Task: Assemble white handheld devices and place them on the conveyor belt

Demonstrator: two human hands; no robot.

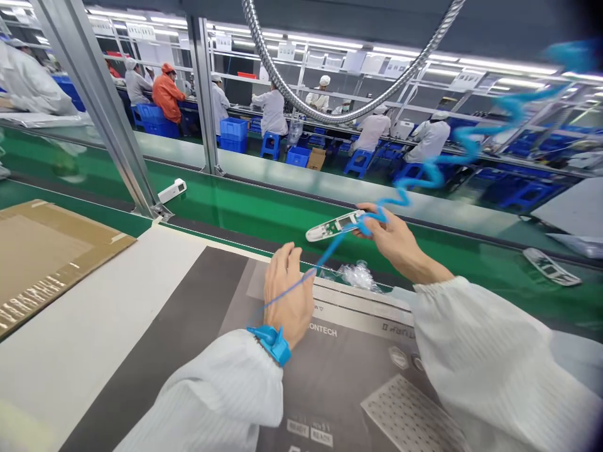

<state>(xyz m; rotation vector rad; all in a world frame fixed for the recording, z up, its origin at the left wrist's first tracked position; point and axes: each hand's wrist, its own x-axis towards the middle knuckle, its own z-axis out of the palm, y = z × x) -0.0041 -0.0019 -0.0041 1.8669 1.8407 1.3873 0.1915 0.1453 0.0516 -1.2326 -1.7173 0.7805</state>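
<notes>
My right hand grips one end of a white elongated plastic housing with a circuit board showing inside, held over the green conveyor belt. Nearer to me, my left hand is above the printed dark sheet, fingers stretched out and nothing visible in them. A blue wrist strap circles my left wrist. Its blue coiled cord crosses in front of the housing and my right fingers. Crumpled clear plastic lies below the housing, by the belt's near edge.
Another white housing lies on the belt at right; a small white device is at left. Flattened cardboard covers the left of the bench. A metal post and a flexible metal conduit stand in view. Several people work beyond.
</notes>
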